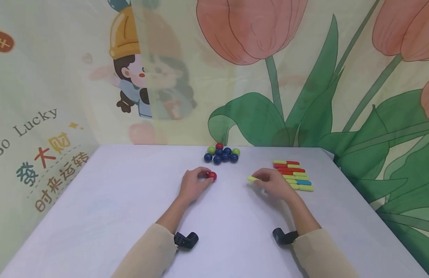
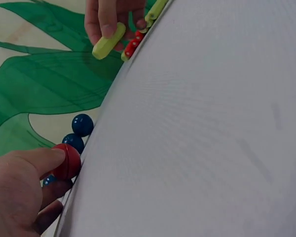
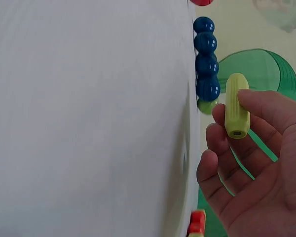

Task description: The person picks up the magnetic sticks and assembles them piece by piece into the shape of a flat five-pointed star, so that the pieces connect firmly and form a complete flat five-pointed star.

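In the head view my left hand [image 1: 193, 185] pinches a glossy red ball [image 1: 212, 176] between thumb and fingers. The left wrist view shows a thin seam line across that ball. To the right, my right hand [image 1: 273, 184] holds a short yellow-green ribbed stick [image 3: 237, 111] between thumb and fingertips. A small dark hole shows in the stick's near end. Behind the hands sits a cluster of balls: several dark blue balls [image 1: 225, 156], two green balls [image 1: 211, 150] and one red ball [image 1: 219, 146]. Beside my right hand lies a row of coloured sticks [image 1: 293, 170], partly hidden by it.
The white tabletop [image 1: 138, 185] ends at a patterned backdrop [image 1: 249, 119] with tulips and cartoon prints. Black wrist-worn devices [image 1: 186, 240] sit at both sleeves. The row of sticks mixes red, yellow-green and blue pieces.
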`<action>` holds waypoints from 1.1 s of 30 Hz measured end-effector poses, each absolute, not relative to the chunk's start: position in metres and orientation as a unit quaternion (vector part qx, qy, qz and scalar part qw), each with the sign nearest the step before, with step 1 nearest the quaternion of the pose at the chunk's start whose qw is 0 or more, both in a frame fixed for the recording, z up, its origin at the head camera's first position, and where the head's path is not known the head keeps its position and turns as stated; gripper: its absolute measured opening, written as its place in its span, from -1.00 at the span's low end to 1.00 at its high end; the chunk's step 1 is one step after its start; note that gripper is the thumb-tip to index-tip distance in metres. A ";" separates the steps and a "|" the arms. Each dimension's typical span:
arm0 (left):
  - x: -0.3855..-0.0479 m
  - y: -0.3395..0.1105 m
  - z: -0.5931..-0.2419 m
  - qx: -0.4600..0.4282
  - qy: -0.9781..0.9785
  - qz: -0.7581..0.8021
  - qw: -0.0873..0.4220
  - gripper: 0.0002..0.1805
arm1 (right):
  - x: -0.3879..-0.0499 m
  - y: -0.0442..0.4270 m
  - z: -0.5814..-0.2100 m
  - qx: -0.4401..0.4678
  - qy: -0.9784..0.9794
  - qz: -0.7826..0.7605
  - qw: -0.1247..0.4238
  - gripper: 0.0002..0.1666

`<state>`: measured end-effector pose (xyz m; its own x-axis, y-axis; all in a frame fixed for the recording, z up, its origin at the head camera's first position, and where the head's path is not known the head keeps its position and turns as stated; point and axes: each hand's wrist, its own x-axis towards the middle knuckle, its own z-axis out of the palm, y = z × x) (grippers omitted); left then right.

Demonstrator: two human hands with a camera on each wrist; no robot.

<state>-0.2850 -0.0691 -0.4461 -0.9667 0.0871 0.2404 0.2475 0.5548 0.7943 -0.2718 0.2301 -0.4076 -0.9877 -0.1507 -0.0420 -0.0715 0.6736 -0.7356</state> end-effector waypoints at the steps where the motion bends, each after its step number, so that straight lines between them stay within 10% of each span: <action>1: -0.284 -0.069 -0.447 -0.098 -0.878 -0.459 0.088 -0.65 | -0.273 0.227 -0.408 -0.062 0.912 -0.402 0.052 -0.66; 33: -0.263 -0.065 -0.443 -0.114 -0.881 -0.457 0.050 -0.68 | -0.279 0.160 -0.423 -0.129 0.892 -0.430 0.056 -0.77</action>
<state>-0.2628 -0.0653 -0.4428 -0.9691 0.1542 0.1924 0.2461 0.5562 0.7938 -0.2792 0.1596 -0.4234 -0.9605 -0.2779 0.0119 -0.1823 0.5967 -0.7815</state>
